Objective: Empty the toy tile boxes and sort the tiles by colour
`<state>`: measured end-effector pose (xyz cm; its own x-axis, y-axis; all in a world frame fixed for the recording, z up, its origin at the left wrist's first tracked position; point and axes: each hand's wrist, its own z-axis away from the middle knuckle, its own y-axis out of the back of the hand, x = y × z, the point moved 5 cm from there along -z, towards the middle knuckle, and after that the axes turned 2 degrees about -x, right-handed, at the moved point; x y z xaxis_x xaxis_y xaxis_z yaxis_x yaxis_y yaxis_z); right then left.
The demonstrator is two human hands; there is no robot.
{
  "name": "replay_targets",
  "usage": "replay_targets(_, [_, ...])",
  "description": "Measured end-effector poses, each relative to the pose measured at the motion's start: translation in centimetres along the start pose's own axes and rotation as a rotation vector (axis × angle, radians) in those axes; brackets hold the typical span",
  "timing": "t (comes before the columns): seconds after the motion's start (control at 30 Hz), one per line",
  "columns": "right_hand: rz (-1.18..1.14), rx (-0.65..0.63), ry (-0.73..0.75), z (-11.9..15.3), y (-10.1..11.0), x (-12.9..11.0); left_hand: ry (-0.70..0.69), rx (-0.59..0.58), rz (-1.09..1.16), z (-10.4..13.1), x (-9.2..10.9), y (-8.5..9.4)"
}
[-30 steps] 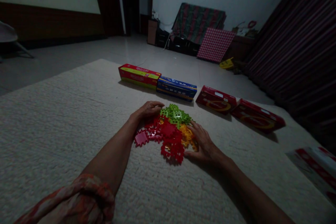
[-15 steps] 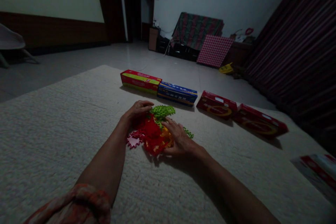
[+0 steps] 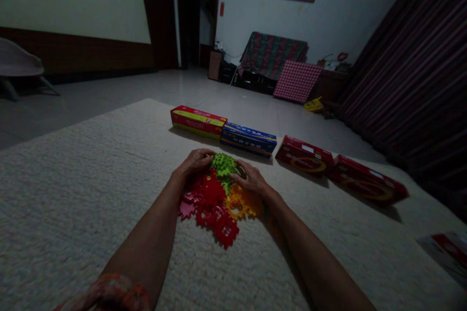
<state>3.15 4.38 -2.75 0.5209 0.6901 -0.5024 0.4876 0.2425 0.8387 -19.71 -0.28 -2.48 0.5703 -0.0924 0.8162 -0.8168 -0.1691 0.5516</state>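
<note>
A heap of toothed plastic building pieces lies on the pale textured mat, between my hands. Green pieces (image 3: 223, 165) are stacked at its far side, red pieces (image 3: 215, 192) fill the middle, yellow pieces (image 3: 239, 201) lie to the right and a pink piece (image 3: 187, 209) to the left. My left hand (image 3: 197, 163) curls round the left of the green stack, fingertips against it; its palm side is hidden. From the right, my right hand (image 3: 250, 177) closes on the same stack with bent fingers and thumb, above the yellow pieces.
Beyond the heap stand a red-and-yellow box (image 3: 199, 121), a blue box (image 3: 248, 138) and two dark red boxes (image 3: 304, 155) in a row. Another box (image 3: 450, 252) sits at the right edge. A chair (image 3: 22, 60) is far left; a curtain (image 3: 386, 43) hangs at right.
My right hand has shifted away from me, off the red pieces and up to the green stack. Red and yellow pieces it covered now show, spread toward me. The view has tilted up slightly.
</note>
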Motion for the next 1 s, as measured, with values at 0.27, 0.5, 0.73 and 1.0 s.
replay_targets(0.27, [0.446, 0.164, -0.124, -6.3, 8.4, 2.4, 0.040, 0.057, -0.138, -0.6, -0.5, 0.1])
replay_targets(0.5, [0.567, -0.044, -0.226, -10.0, 9.8, 5.9, 0.008, 0.061, -0.174, -0.8, -0.4, 0.0])
replay_targets(0.73, [0.466, 0.028, -0.252, -9.3, 10.1, 6.2, 0.025, 0.053, -0.163, -0.7, -0.1, 0.0])
replay_targets(1.0, [0.404, 0.080, -0.143, -4.7, 12.6, 2.5, 0.044, 0.040, -0.077, -0.4, -0.3, 0.4])
